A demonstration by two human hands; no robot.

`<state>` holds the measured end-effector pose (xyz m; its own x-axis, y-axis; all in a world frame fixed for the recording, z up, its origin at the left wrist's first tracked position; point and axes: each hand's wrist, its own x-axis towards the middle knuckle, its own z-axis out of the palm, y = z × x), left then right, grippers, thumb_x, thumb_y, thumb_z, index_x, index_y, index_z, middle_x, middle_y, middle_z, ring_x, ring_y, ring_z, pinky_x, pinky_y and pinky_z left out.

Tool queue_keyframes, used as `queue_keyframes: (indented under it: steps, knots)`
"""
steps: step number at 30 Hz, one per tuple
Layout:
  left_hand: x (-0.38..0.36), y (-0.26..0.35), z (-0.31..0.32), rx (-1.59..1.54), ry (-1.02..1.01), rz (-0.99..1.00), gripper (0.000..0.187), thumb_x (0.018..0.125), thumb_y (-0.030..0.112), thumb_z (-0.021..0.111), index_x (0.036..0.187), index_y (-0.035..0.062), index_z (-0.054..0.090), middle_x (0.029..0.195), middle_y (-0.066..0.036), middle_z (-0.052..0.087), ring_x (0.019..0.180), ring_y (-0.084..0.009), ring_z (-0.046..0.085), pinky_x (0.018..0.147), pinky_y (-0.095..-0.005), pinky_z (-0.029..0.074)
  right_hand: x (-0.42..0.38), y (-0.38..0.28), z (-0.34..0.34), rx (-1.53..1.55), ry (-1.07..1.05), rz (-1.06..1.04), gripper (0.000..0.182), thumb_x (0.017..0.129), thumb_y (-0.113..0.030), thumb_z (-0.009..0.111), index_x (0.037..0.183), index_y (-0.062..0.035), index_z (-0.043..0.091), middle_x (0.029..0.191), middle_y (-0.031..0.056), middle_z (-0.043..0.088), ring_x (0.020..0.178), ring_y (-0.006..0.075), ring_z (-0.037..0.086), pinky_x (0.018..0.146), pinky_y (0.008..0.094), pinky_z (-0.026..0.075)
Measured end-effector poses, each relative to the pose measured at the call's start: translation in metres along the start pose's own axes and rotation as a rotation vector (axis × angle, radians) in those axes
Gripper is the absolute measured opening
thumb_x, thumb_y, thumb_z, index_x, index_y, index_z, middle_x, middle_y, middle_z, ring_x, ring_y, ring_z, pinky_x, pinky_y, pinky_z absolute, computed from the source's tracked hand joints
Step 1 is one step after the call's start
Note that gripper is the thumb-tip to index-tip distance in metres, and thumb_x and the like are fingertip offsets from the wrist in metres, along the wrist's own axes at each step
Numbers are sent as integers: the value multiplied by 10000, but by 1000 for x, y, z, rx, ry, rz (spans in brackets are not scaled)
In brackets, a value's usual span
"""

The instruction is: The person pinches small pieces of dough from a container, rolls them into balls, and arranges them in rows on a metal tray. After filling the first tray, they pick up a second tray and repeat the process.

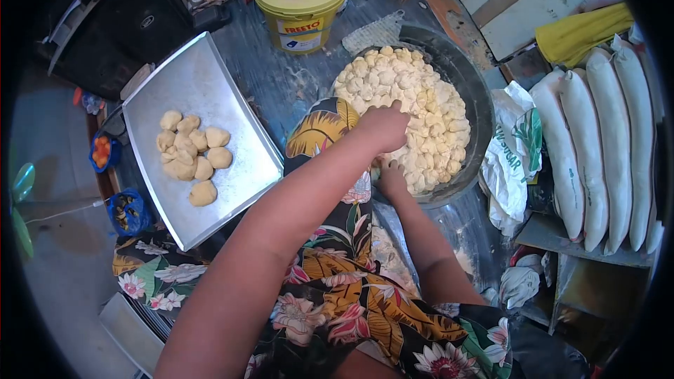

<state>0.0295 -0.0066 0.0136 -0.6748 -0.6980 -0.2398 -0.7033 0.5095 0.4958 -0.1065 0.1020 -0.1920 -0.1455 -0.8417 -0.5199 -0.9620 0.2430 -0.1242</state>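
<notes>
A large dark basin point(480, 121) stands in front of me, heaped with small pale lumps of dough point(428, 116). My left hand point(382, 128) is over the near left side of the heap, its fingers curled; whatever they hold is hidden. Lower down, at the basin's near rim, my right hand point(393, 181) is closed with the fingertips close to the dough. A small greenish-white bit shows beside it, too small to name. To the left, a metal tray point(242, 161) carries a cluster of larger, rounded dough balls point(203, 194).
A yellow lidded bucket point(302, 0) is behind the tray and basin. On the right, a white sugar sack point(511, 154) lies near several long filled white bags point(609, 147). Blue-lined containers point(130, 212) sit left of the tray. Flour dusts the surface near my knees.
</notes>
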Motion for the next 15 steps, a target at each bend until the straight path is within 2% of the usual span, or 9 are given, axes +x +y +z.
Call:
queue_keyframes:
  steps: [1, 2, 4, 6, 10, 11, 12, 14, 15]
  knots:
    - [3, -5, 2, -5, -6, -6, 377, 801, 283, 615, 1107, 66, 583, 1245, -168, 461, 1007, -327, 569, 881, -424, 433, -4, 8, 2, -18, 30, -76, 764, 663, -294, 745, 1326, -177, 384, 1229, 147, 458, 1123, 426, 431, 967, 472, 381]
    - [5, -12, 4, -111, 71, 39, 367, 803, 283, 615, 1094, 61, 589, 1189, -164, 489, 996, -320, 572, 859, -407, 446, -7, 15, 1, -33, 61, -153, 783, 644, -322, 736, 1312, -113, 384, 1157, 172, 491, 1068, 413, 464, 956, 491, 373]
    - [5, -18, 7, -206, 142, 87, 357, 806, 284, 614, 1081, 57, 596, 1134, -160, 517, 985, -313, 575, 836, -391, 459, -11, 24, -29, 26, -5, -157, 768, 608, -286, 758, 1272, -133, 405, 1154, 185, 489, 1077, 412, 463, 925, 479, 406]
    - [5, -20, 3, -350, 242, 75, 343, 808, 284, 615, 1058, 49, 603, 1083, -158, 546, 972, -314, 575, 844, -385, 454, 6, 40, -27, 46, -8, -10, 716, 601, -178, 752, 1245, -205, 441, 1181, 182, 441, 1078, 413, 457, 879, 466, 457]
    - [0, -17, 2, -371, 240, 84, 342, 807, 283, 617, 1057, 51, 600, 1070, -157, 557, 970, -320, 573, 845, -394, 453, 5, 19, -15, 78, 49, 18, 683, 608, -173, 740, 1226, -171, 448, 1209, 202, 416, 1038, 434, 490, 856, 466, 462]
    - [0, -16, 2, -367, 254, 94, 341, 806, 283, 617, 1055, 50, 600, 1069, -159, 561, 971, -323, 572, 845, -394, 453, 1, 13, -13, -27, 98, -46, 589, 618, -143, 724, 1164, -139, 503, 1150, 203, 468, 1061, 414, 499, 855, 452, 462]
    - [-1, -16, 2, -359, 272, 99, 341, 806, 282, 616, 1054, 49, 600, 1067, -162, 565, 972, -327, 570, 846, -395, 454, 2, 19, -9, -33, 101, -64, 589, 618, -143, 724, 1164, -139, 503, 1150, 203, 468, 1061, 414, 499, 855, 452, 462]
    - [-1, -14, 1, -353, 283, 93, 320, 795, 271, 618, 1028, 51, 608, 1050, -172, 575, 965, -335, 572, 845, -402, 457, 6, 39, -15, 288, 107, -203, 493, 631, -140, 711, 1085, -55, 538, 1057, 202, 504, 997, 386, 534, 874, 431, 457]
    - [2, -16, 3, -340, 292, 101, 309, 787, 264, 620, 1012, 52, 614, 1032, -173, 582, 961, -336, 573, 844, -406, 458, 7, 49, -19, 377, 210, -181, 462, 632, -112, 698, 1065, -48, 547, 1049, 204, 516, 1000, 384, 531, 877, 420, 454]
